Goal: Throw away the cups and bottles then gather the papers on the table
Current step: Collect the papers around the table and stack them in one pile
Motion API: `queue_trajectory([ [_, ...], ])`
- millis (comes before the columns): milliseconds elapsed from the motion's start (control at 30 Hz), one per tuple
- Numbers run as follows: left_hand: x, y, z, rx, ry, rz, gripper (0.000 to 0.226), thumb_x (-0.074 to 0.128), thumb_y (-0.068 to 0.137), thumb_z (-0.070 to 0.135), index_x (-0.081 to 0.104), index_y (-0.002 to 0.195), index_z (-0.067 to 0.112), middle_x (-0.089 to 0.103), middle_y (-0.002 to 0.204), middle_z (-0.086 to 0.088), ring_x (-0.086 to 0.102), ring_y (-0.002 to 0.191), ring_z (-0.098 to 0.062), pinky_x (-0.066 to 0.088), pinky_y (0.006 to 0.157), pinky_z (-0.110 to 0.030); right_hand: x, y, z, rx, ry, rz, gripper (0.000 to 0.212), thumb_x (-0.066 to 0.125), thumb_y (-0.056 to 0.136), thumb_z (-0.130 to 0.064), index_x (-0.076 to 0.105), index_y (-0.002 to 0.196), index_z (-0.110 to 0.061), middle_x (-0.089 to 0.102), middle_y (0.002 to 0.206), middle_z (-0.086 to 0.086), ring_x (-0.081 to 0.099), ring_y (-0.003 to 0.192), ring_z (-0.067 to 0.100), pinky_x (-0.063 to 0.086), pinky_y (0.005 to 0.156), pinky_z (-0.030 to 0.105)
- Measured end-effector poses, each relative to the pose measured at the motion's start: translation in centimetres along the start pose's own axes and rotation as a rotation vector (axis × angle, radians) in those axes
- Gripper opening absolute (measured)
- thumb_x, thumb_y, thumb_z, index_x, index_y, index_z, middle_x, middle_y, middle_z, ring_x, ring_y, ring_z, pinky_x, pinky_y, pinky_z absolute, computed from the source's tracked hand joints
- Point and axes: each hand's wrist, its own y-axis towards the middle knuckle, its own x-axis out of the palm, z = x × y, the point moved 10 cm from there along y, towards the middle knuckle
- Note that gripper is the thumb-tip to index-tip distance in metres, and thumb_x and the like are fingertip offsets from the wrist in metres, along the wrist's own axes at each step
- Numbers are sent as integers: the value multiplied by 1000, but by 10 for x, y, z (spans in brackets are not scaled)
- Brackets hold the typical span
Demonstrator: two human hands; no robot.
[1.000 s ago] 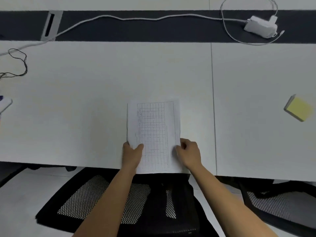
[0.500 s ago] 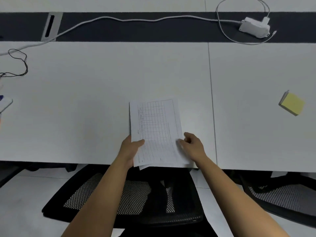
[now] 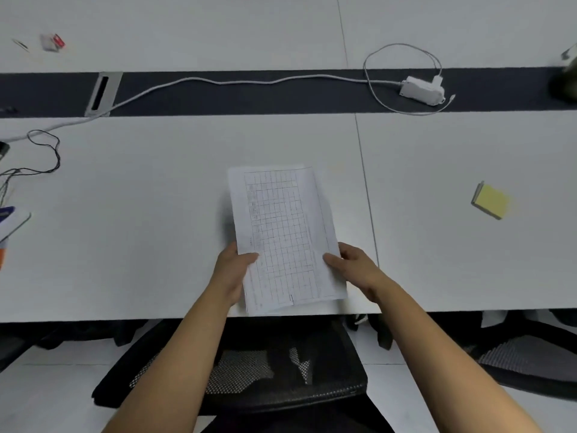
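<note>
Head view: looks down, close over table [image 3: 156, 214]

No writing can be read. The top sheet of the papers [image 3: 282, 232] carries a printed grid with faint marks down its left side, too blurred to make out. The small red-and-grey packet [image 3: 52, 42] far off shows no legible label either.

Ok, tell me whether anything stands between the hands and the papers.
Nothing visible does. The left hand and right hand grip the papers by their side edges, thumbs on top. The yellow notepad lies well off to the right on the table.
</note>
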Motion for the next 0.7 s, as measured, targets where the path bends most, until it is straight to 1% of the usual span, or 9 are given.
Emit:
queue_trajectory([
  [133, 14, -6, 26, 150, 114, -64, 37, 61, 94, -1, 64, 123, 21, 73, 118, 1, 72, 101, -14, 59, 82, -29, -4, -19, -10, -58, 81, 18, 27, 58, 100, -19, 62, 125, -30, 74, 115, -13, 72, 100, 10, 60, 81, 31],
  [233, 24, -10, 37, 168, 170, -68, 34, 68, 94, 17, 61, 126, 26, 67, 129, -2, 69, 110, -16, 56, 92, -32, -21, -32, -11, -85, 179, 161, 29, 55, 101, -16, 61, 127, -26, 74, 115, -8, 72, 102, 15, 59, 83, 33],
  [333, 30, -16, 26, 56, 184, 7, 90, 77, 83, 47, 29, 155, 22, 42, 153, -5, 50, 132, -22, 43, 109, -39, -39, -45, 2, -64, 424, 313, 28, 55, 101, -12, 59, 127, -23, 72, 116, -5, 70, 103, 19, 59, 70, 30],
  [400, 50, -26, 6, -94, 61, -42, 108, 79, 77, 55, 18, 159, 21, 34, 158, -5, 42, 140, -25, 42, 111, -47, -44, -52, 10, -50, 563, 363, 25, 55, 101, -10, 60, 124, -22, 72, 116, -4, 70, 103, 19, 58, 63, 28],
  [467, 89, -42, -12, -183, -10, -230, 91, 76, 80, 53, 34, 154, 20, 44, 152, -5, 45, 139, -26, 46, 107, -51, -45, -58, 19, -42, 643, 390, 26, 55, 101, -9, 61, 124, -18, 73, 118, 1, 70, 106, 23, 60, 71, 33],
  [533, 128, -57, -15, -117, -50, -411, 52, 69, 93, 34, 53, 140, 20, 61, 138, -4, 57, 129, -25, 51, 101, -49, -42, -64, 25, -42, 667, 375, 27, 54, 101, -9, 61, 125, -17, 74, 117, 1, 71, 106, 23, 60, 82, 39],
  [567, 138, -61, -11, -52, -41, -412, 38, 64, 97, 21, 58, 134, 19, 67, 130, -3, 63, 121, -23, 55, 95, -45, -42, -68, 28, -36, 648, 371, 28, 56, 100, -9, 61, 126, -16, 75, 114, 0, 72, 104, 21, 60, 84, 39],
  [633, 140, -57, 6, 148, 152, -253, 27, 56, 101, 8, 63, 126, 14, 71, 114, 1, 68, 106, -19, 57, 86, -35, -55, -78, 32, -12, 549, 434, 42, 65, 92, -9, 56, 133, -11, 73, 118, 4, 71, 105, 22, 59, 87, 39],
  [700, 146, -56, 37, 419, 563, -108, 21, 52, 101, 11, 67, 115, 7, 72, 104, -3, 68, 96, -24, 54, 78, -32, -89, -95, 32, -3, 377, 631, 76, 75, 85, -12, 35, 150, -11, 49, 148, 14, 54, 130, 29, 47, 107, 44],
])
